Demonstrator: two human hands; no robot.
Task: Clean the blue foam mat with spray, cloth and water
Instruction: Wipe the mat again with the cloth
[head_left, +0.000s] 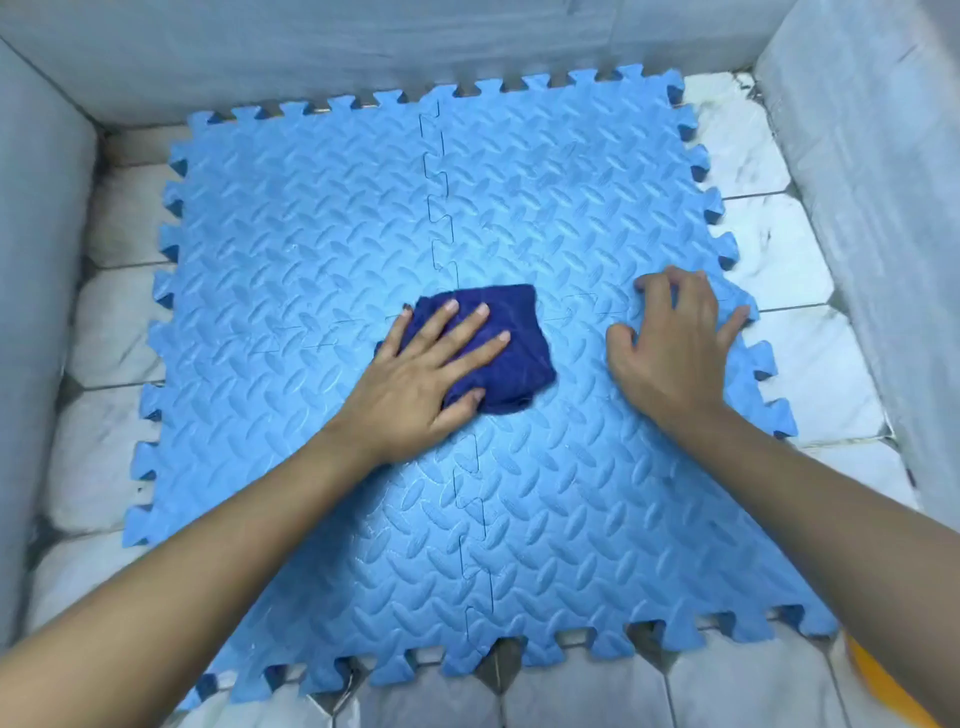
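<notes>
White floor tiles (810, 343) with grey grout lie under everything, boxed in by pale grey walls (883, 156) on three sides. Nearest the camera, just off the mat's near right corner, an orange object (878, 686) shows only in part, too cut off to identify. On the tiles lies the blue foam mat (311, 234), four ridged squares locked together by toothed seams that cross near its middle. Over that crossing sits a bunched dark blue cloth (519, 343). Resting on the cloth's left part, the left hand (421, 379) lies flat with fingers spread, pressing down rather than gripping. Beside the cloth, toward the mat's right edge, the right hand (675, 348) is half curled, fingertips on the foam, holding nothing.
</notes>
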